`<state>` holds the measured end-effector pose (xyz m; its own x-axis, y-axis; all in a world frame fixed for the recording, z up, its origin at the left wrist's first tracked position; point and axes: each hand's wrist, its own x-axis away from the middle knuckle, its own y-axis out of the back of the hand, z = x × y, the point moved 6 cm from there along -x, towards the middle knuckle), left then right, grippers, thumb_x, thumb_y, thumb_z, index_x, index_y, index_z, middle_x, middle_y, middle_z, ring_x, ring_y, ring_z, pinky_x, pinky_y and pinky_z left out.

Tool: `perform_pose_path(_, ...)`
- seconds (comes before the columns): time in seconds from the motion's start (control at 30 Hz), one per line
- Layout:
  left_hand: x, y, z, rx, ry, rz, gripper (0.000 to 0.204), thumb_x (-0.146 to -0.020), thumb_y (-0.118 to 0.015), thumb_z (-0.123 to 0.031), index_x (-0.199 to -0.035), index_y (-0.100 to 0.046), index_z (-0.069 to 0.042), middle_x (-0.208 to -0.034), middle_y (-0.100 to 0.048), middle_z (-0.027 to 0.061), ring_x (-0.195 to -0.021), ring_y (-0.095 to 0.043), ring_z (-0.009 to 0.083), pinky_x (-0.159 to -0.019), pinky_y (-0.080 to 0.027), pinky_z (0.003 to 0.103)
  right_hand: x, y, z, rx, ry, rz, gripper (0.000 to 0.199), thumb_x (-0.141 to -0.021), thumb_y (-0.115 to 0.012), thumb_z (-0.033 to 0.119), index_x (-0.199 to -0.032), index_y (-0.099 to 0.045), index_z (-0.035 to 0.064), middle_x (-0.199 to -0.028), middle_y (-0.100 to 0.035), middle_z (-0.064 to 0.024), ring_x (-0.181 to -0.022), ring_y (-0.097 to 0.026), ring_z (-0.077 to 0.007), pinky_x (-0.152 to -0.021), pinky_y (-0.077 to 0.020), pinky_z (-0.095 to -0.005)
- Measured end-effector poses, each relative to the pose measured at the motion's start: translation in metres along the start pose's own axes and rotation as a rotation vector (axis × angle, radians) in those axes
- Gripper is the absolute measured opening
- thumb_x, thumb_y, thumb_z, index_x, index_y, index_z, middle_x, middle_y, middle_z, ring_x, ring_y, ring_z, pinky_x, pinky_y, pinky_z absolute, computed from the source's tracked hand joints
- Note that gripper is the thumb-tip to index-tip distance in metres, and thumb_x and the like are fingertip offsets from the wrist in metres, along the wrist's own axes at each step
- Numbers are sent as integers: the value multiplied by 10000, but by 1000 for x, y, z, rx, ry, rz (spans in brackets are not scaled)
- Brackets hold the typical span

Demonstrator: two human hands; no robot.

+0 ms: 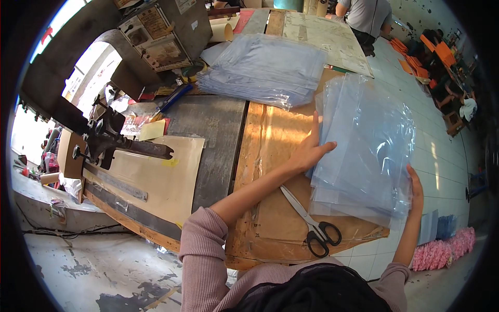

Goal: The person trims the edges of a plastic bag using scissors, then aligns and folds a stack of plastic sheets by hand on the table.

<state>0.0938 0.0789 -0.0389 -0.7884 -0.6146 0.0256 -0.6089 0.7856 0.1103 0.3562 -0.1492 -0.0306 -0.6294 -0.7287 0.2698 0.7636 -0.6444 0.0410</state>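
Note:
A loose stack of clear, bluish plastic sheets or bags lies in front of me, its edges uneven, and reaches past the table's right edge. My left hand is at the stack's left side, one finger stretched along the edge and the thumb out over the top sheet. Against the opposite side rests my right hand, its visible fingers straight; the rest are hidden by the plastic. Scissors with black handles lie partly spread on the brown board, just below the stack.
Another pile of clear plastic lies farther back. On the left stands a dark machine with a metal arm over a tan sheet. A blue cutter lies near it. Pink bundles sit at lower right; a person is beyond the table.

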Motion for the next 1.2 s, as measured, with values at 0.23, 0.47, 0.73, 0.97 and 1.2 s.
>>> perform_pose_path(0.23, -3, -4, -19, 391, -101, 50, 960, -774, -618, -137, -1408, 104, -125, -1409, -209, 204, -1268, -285, 317, -1006, -310, 382, 22, -24, 1, -69, -84, -37, 305, -790, -636, 289, -960, -575, 43, -809, -596, -43, -670, -577, -97, -581, -466, -223)
perform_pose_path(0.47, 5, -17, -35, 801, 168, 244, 631, -803, -586, -244, -1316, -280, -41, -1193, -455, 147, -1122, -448, 281, -916, -413, 399, 38, -17, 1, -150, -29, -66, 353, -774, -636, 253, -1004, -538, 4, -835, -591, -52, -709, -583, -112, -616, -474, -243)
perform_pose_path(0.73, 9, -10, -28, 553, 315, 65, 434, -779, -612, -157, -1139, -463, 33, -1003, -569, 137, -927, -580, 228, -780, -503, 364, 40, -6, 23, 109, 69, 150, 452, -740, -660, 177, -1099, -501, -46, -930, -588, -96, -810, -580, -174, -731, -465, -270)
perform_pose_path(0.97, 17, 61, -96, 421, -105, -219, 482, -738, -621, -45, -1173, -426, 26, -988, -579, 127, -920, -566, 210, -774, -479, 319, 29, -60, 103, 45, 573, 2, 587, -727, -688, 174, -1211, -435, -41, -1093, -552, -106, -997, -529, -194, -881, -398, -293)
perform_pose_path(1.2, 49, 150, -172, 196, -470, -354, 418, -752, -653, -139, -1117, -516, 11, -971, -603, 106, -935, -564, 173, -819, -442, 289, -7, -132, 168, -223, 824, 273, 540, -780, -637, 69, -1256, -395, -11, -1165, -532, -85, -1068, -506, -186, -940, -376, -300)
